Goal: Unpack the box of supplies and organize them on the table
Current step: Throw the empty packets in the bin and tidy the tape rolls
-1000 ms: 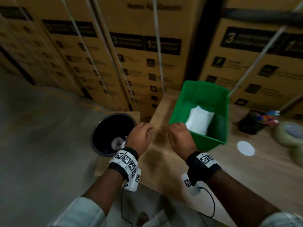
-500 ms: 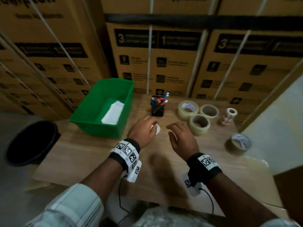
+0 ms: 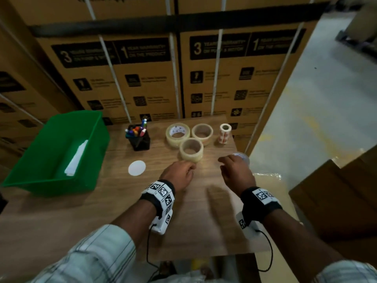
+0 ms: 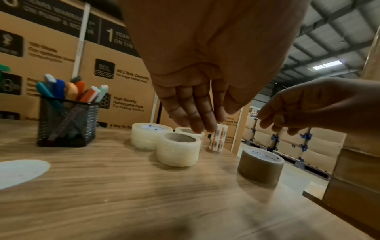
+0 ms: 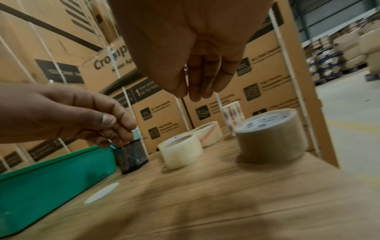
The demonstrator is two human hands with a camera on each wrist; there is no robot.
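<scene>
On the wooden table (image 3: 122,211) stand three clear tape rolls; the nearest one (image 3: 191,149) (image 4: 178,149) is just beyond my left hand (image 3: 189,167), which hovers above the table with loose fingers (image 4: 195,113) holding nothing. My right hand (image 3: 224,162) hangs over a brown tape roll (image 3: 241,156) (image 5: 269,136) near the table's right edge, its fingers (image 5: 197,84) relaxed and not touching the roll. A sticker roll (image 3: 225,133) stands upright at the back right. The green bin (image 3: 53,152) at the left holds white sheets (image 3: 76,158).
A black mesh pen holder (image 3: 138,137) full of markers stands beside the bin. A flat white disc (image 3: 137,168) lies left of my left hand. Stacked cartons (image 3: 142,78) wall off the back, and a brown carton (image 3: 336,201) sits beyond the table's right edge.
My view swung right, from the black bucket on the floor to the table. Both hands moved right past the green bin to the tape rolls, and their fingers loosened from fists.
</scene>
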